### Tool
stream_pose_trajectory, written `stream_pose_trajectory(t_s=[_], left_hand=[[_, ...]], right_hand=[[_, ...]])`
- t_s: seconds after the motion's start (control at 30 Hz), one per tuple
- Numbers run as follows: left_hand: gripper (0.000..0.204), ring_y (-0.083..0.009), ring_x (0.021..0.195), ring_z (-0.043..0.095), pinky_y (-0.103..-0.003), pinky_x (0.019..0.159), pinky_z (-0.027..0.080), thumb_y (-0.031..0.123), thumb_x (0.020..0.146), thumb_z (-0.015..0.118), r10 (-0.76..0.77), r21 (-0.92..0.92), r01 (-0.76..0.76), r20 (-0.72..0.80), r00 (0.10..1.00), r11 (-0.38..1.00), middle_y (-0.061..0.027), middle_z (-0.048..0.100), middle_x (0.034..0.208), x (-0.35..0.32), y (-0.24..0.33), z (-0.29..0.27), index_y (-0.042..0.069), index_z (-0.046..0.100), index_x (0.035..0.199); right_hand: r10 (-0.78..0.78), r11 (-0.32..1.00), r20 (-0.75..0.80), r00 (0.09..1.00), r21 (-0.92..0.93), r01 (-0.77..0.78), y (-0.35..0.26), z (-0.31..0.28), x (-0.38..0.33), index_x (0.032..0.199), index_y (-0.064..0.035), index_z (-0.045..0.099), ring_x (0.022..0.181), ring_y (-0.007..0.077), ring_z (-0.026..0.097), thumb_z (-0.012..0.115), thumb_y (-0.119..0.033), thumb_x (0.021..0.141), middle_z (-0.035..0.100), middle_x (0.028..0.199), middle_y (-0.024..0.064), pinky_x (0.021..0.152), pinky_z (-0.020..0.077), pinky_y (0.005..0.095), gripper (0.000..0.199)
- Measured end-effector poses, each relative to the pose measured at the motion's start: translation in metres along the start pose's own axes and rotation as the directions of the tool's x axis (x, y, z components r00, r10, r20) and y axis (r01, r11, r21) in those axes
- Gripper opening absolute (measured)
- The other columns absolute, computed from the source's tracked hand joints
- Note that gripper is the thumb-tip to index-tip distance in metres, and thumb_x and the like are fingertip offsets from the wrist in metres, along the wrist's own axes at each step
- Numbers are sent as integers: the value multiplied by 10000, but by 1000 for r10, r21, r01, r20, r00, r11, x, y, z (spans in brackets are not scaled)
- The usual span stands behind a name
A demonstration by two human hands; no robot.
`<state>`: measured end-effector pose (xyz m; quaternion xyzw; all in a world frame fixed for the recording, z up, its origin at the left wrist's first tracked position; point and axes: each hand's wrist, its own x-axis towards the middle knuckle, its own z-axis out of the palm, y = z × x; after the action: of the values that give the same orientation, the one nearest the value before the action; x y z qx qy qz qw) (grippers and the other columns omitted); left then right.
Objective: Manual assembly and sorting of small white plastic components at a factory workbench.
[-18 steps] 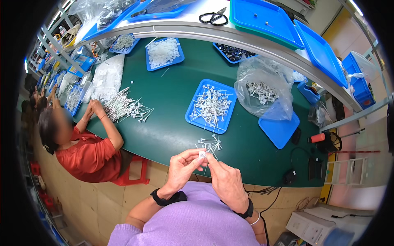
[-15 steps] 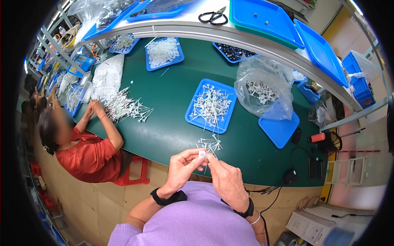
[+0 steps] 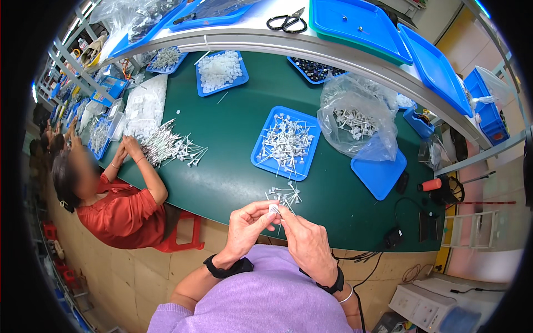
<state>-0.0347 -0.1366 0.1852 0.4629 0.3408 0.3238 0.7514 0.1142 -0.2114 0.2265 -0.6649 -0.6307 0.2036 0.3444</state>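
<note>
Close in front of me, at the bench's near edge, my left hand [image 3: 248, 226] pinches a small white plastic part [image 3: 273, 209] between thumb and fingers. My right hand [image 3: 305, 238] meets it there, fingers closed at the part's right side; a thin stem shows below them. Just beyond my fingers lies a loose heap of thin-stemmed parts with pale heads [image 3: 286, 193]. Past that, a blue tray [image 3: 257, 157] holds many more of the same stemmed parts. What my right fingertips grip is partly hidden.
A clear plastic bag [image 3: 333, 127] of stemmed parts stands right of the tray, over a blue lid-like tray [image 3: 377, 177]. At left, a co-worker in red [image 3: 125, 216] handles a large stemmed pile [image 3: 166, 144]. A shelf with scissors [image 3: 287, 22] spans the far side.
My hands stay in nearly the same place, with only slight finger movement at the white part. The rest looks the same.
</note>
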Motion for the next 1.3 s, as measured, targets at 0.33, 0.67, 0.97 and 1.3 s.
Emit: stream_pose_trajectory(t_s=[0.33, 0.67, 0.97, 1.3], left_hand=[[289, -140, 904, 660, -256, 732, 552, 57, 942, 608, -14, -13, 14, 1, 1000, 1000, -107, 683, 1051, 0, 1, 0, -15, 612, 1222], [284, -96, 893, 616, -222, 783, 503, 32, 924, 624, 20, 149, -23, 24, 1000, 989, -69, 685, 1033, -1, 5, -7, 6, 648, 1206], [286, -96, 937, 623, -237, 833, 504, 49, 930, 623, 30, 159, -35, 30, 999, 987, -76, 698, 1038, -2, -2, -7, -18, 639, 1207], [261, -108, 911, 642, -234, 818, 504, 16, 922, 613, 119, 316, -108, -16, 993, 943, -67, 706, 1000, -6, -5, -4, 7, 664, 1178]], right_hand=[[-17, 1000, -10, 1000, -18, 17, 0, -3, 0, 1167, -54, 571, 630, 331, 653, 590, -32, 882, 649, 752, 142, 530, 509, 413, 286], [35, 984, 91, 995, 168, -50, 9, -14, 8, 1070, -37, 650, 680, 366, 638, 611, -75, 899, 654, 782, 188, 572, 480, 405, 180], [56, 972, 219, 974, 209, -103, 19, -20, 12, 1051, -30, 663, 661, 374, 625, 590, -111, 918, 634, 739, 194, 571, 467, 391, 172], [100, 684, 524, 846, 581, -441, 48, -11, 13, 1089, -17, 655, 523, 77, 471, 532, -191, 984, 520, 600, -10, 489, 376, 262, 238]])
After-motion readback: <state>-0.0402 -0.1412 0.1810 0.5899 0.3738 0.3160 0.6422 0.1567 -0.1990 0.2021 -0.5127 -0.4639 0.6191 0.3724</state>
